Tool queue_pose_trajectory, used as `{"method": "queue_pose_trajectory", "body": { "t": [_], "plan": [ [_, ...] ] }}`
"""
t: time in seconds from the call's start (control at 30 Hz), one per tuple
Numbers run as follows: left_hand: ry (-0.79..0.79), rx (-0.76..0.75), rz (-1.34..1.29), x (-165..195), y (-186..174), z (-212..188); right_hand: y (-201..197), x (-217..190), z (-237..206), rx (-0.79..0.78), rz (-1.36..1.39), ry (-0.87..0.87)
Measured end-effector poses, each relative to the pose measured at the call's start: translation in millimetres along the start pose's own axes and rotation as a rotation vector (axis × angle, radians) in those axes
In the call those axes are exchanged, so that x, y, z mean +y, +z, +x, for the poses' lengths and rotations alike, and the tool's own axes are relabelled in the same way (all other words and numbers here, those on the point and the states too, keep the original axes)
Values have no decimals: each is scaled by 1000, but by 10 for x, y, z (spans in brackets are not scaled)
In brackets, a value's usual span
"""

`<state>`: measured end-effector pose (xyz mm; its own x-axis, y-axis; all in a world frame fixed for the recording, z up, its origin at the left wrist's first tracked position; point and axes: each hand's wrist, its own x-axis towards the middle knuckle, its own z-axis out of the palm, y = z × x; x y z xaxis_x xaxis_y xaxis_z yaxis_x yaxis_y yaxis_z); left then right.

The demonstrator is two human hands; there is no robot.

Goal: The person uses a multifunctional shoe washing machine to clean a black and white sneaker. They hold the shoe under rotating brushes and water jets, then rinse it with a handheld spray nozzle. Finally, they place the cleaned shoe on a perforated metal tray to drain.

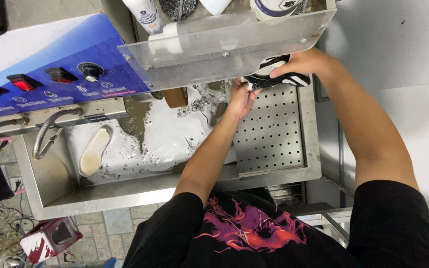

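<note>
Black short-sleeved shirt with a pink and red print (247, 231) fills the bottom edge, and both bare arms reach away from it over a stainless steel wash basin (50, 188). Inside the basin, left of the arms, white foam (170, 136) covers the bottom and a pale insole (94, 151) lies in it. A perforated steel tray (271, 131) sits at the basin's right end, under the hands. Left hand (241, 97), above the tray's far edge, curls its grip around the near end of a black and white shoe (274, 74). Right hand (304, 63) closes its grip over the shoe's top from the right, so the shoe sits between both hands, partly under a clear plastic guard (224, 44). Left of the guard, beyond the basin, a blue control panel (50, 69) carries red switches (23, 83).
</note>
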<state>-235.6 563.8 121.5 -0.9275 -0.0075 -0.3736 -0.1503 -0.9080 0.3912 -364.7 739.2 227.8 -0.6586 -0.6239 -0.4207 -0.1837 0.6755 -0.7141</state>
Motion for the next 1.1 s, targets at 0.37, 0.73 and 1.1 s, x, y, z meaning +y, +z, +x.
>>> {"method": "queue_pose_trajectory", "body": {
  "t": [0.37,0.73,1.1],
  "plan": [
    [26,21,5,-27,-105,-99,141,73,-17,65,26,-115],
    [17,41,-13,-168,-124,-191,108,-90,-217,125,62,-211],
    [19,6,-97,-98,-86,-152,86,-98,-156,110,31,-112]
  ]
}}
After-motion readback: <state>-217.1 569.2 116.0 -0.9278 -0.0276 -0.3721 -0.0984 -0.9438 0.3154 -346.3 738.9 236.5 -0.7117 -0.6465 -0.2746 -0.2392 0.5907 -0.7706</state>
